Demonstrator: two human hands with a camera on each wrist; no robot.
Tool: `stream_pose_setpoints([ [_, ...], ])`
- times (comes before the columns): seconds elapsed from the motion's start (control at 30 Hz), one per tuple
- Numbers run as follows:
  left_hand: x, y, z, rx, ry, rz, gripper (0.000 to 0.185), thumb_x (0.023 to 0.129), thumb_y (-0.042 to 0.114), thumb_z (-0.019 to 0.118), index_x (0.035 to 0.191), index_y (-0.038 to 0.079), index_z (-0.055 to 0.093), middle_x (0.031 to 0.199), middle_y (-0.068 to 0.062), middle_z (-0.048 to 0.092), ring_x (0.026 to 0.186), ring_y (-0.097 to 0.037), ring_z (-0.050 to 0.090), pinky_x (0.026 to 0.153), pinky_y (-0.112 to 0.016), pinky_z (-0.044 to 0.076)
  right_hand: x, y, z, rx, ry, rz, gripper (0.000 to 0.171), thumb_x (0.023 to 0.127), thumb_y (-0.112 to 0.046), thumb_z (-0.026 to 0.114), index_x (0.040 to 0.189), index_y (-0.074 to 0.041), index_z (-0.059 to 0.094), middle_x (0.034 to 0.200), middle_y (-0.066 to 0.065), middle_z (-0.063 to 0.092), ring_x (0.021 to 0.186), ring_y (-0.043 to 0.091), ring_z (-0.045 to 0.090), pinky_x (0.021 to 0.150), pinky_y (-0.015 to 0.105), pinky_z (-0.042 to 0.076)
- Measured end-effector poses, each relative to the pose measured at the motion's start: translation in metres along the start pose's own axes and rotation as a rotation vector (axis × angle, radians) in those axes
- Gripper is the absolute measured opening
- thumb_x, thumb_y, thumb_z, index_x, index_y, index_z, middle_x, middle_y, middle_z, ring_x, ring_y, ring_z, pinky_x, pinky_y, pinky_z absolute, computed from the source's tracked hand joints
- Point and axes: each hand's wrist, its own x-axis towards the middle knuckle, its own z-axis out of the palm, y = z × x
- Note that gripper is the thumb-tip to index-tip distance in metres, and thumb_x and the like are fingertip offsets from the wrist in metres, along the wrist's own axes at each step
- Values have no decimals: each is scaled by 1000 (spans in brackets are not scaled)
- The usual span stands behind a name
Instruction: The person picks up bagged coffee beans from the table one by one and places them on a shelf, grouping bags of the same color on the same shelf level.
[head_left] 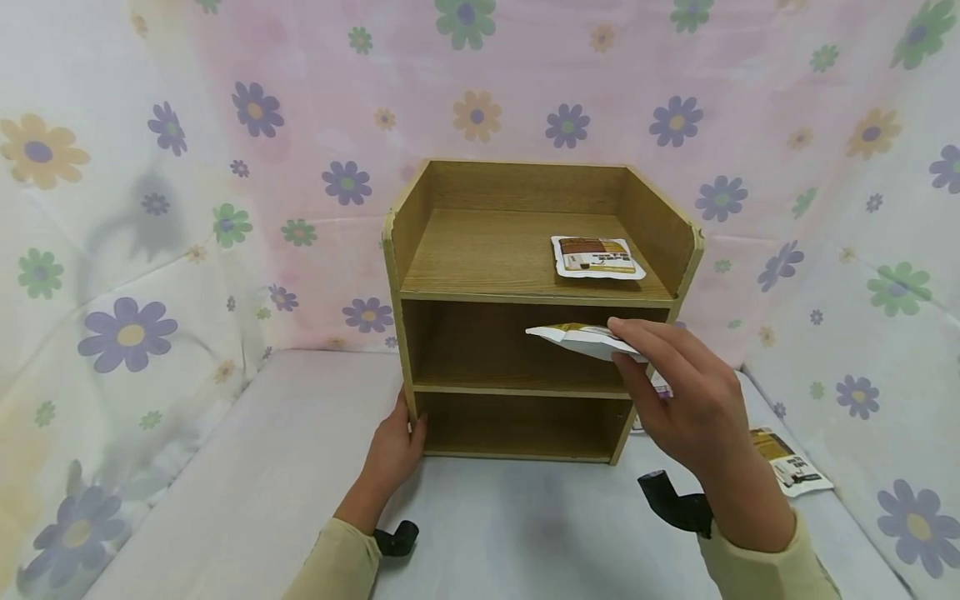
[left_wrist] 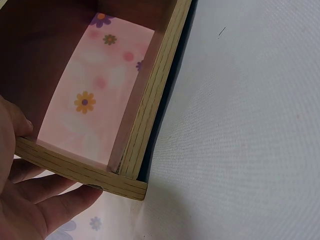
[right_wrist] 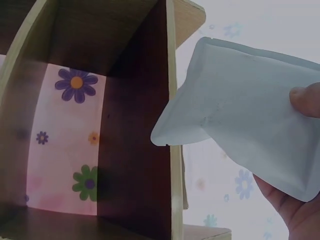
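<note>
A small wooden shelf (head_left: 517,297) with a top tray and two lower compartments stands upright on the white surface. My left hand (head_left: 393,446) grips its lower left side panel, thumb inside the bottom compartment and fingers outside, as the left wrist view shows. In my right hand (head_left: 686,396) a flat white-backed pouch (right_wrist: 250,110) is pinched between thumb and fingers, held in front of the middle compartment. Its printed side faces up in the head view. A similar pouch (head_left: 596,257) lies on the top tray, toward the right.
Another printed pouch (head_left: 791,462) lies on the white surface (head_left: 525,533) right of the shelf, partly behind my right forearm. Further packets show partly behind the shelf's right side. Flower-patterned cloth (head_left: 300,125) hangs behind and on both sides.
</note>
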Motion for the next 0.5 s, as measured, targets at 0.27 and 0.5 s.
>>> stream_pose_setpoints([
  [0.27, 0, -2, 0, -12, -4, -4, 63, 98, 17, 52, 151, -1, 22, 121, -29, 63, 108, -40, 65, 85, -52, 53, 12, -4, 6, 33, 63, -17, 36, 99, -29, 54, 113, 1, 68, 104, 16, 70, 92, 29, 68, 100, 12, 42],
  [0.5, 0, -2, 1, -21, -6, -7, 62, 98, 18, 51, 151, 0, 23, 122, -28, 63, 108, -39, 65, 84, -52, 54, 22, -5, 11, 57, 103, -31, 34, 99, -28, 56, 113, 0, 68, 104, 17, 70, 95, 31, 68, 101, 15, 43],
])
